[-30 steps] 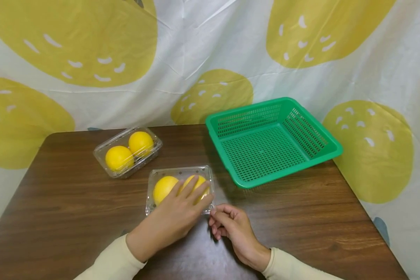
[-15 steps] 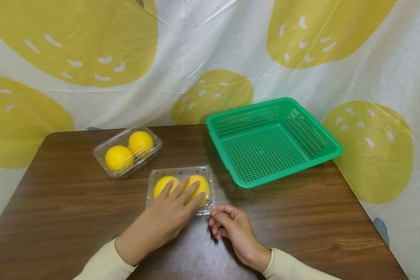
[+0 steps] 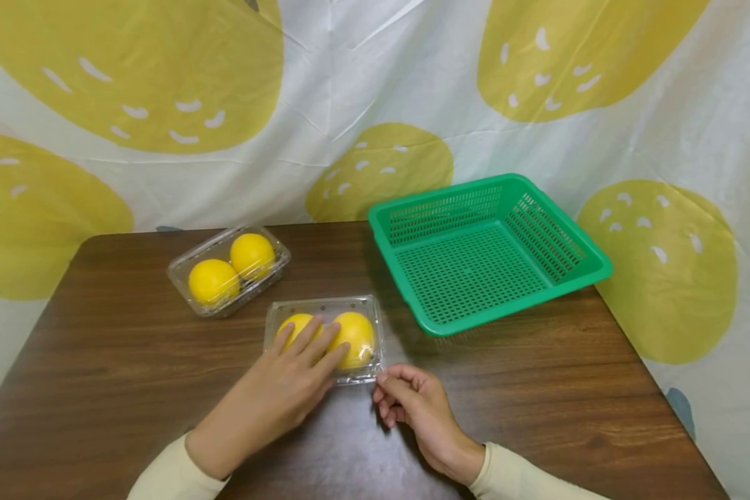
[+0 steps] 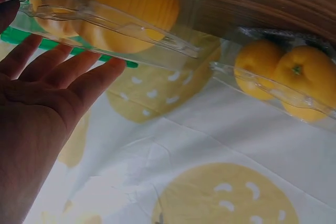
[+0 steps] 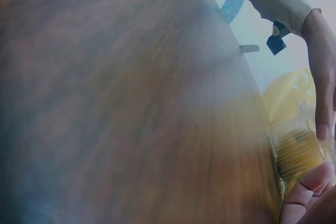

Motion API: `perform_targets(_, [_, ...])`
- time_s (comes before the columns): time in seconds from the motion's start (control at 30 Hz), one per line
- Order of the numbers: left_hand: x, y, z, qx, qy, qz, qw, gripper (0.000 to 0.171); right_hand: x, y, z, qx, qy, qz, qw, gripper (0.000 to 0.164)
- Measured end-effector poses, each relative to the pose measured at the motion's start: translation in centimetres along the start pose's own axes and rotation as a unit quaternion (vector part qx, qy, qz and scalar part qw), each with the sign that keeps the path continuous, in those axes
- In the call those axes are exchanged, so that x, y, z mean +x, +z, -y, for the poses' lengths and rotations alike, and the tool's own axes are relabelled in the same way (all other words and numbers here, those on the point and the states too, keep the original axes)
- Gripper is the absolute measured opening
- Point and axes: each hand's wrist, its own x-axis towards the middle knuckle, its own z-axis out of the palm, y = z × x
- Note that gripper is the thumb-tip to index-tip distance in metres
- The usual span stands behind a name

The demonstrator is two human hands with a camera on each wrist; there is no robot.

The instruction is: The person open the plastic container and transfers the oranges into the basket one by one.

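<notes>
A clear plastic clamshell box (image 3: 320, 303) lies near the middle of the table. Through its lid show two oranges, the right one (image 3: 357, 340) and the left one (image 3: 296, 323). My left hand (image 3: 275, 392) lies over the lid, fingers straight and spread, partly covering the left orange. At the box's near right corner, the thumb and forefinger of my right hand (image 3: 423, 411) pinch the rim, with the other fingers curled. The left wrist view catches the lid edge (image 4: 105, 17) just above my left fingertips. In the right wrist view, the right thumb (image 5: 316, 177) partly hides the box.
A second clear clamshell with two oranges (image 3: 214, 283) stands at the back left. At the back right is a green slotted basket (image 3: 475, 274) with nothing in it. A fruit-print curtain (image 3: 375, 76) hangs behind the brown wooden table (image 3: 537, 389).
My left hand has slid to the left across the lid, uncovering more of the right orange. My right hand and the box have stayed in place.
</notes>
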Motion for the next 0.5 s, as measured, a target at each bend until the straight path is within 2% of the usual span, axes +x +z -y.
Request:
perform_targets(0.27, [-0.7, -0.2, 0.5, -0.008, -0.011, 0.02, 0.9997, 0.054, 0.0, -0.1, 0.0, -0.001, 0.0, 0.003, 1.0, 0.017])
perform_targets(0.5, [-1.5, -0.4, 1.0, -0.003, -0.006, 0.004, 1.0, 0.058, 0.0, -0.2, 0.0, -0.001, -0.006, 0.005, 1.0, 0.018])
